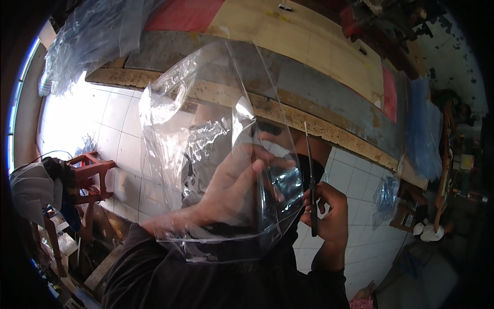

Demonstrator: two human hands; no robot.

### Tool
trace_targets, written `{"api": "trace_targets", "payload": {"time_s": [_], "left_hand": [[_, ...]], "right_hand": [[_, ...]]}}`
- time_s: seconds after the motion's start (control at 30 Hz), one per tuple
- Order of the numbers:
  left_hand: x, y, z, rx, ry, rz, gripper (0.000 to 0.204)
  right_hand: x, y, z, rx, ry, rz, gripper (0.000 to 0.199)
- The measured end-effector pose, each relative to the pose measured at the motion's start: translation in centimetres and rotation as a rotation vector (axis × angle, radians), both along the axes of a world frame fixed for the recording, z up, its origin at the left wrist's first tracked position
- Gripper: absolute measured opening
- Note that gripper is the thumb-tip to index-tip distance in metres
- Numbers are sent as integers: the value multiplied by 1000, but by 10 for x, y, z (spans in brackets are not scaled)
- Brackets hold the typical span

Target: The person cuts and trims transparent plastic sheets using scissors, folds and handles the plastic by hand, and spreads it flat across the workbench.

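Note:
A large clear plastic bag (170, 129), creased and shiny, spreads in front of my body and overlaps the table edge. My left hand (239, 177) shows through the plastic, its thumb raised and its fingers reaching right as it holds the bag. Whether that hand is inside the bag or behind it, I cannot tell. To the right of the bag, my right hand (332, 208) grips dark scissors (312, 185) seen edge-on, with the slim tip pointing up. The blades look closed and stand just beside the bag's right side.
Ahead runs a worktable (329, 87) with a worn front edge. Clear plastic sheets (103, 38) hang over its far left, and bluish ones (424, 129) over its right end. A red stool (95, 177) stands at left on the white tiled floor (126, 113).

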State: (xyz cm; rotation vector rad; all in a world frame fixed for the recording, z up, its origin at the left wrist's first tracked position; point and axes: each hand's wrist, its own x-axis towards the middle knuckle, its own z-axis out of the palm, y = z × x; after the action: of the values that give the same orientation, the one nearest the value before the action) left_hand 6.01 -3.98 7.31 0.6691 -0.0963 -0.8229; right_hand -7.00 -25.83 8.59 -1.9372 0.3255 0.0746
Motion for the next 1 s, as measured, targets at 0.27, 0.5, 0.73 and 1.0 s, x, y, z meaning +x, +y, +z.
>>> {"api": "trace_targets", "payload": {"time_s": [0.27, 0.5, 0.73, 1.0], "left_hand": [[2, 1, -8, 18, -75, -19, 42], [6, 5, -14, 22, -114, -49, 41], [6, 5, -32, 28, -117, -108, 39], [5, 5, -48, -178, -63, -138, 53]], "right_hand": [[3, -4, 10, -231, -187, -315, 54], [32, -64, 37, -948, -120, -465, 47], [46, -117, 45, -822, -52, -273, 38], [68, -125, 61, -762, -66, -210, 27]]}}
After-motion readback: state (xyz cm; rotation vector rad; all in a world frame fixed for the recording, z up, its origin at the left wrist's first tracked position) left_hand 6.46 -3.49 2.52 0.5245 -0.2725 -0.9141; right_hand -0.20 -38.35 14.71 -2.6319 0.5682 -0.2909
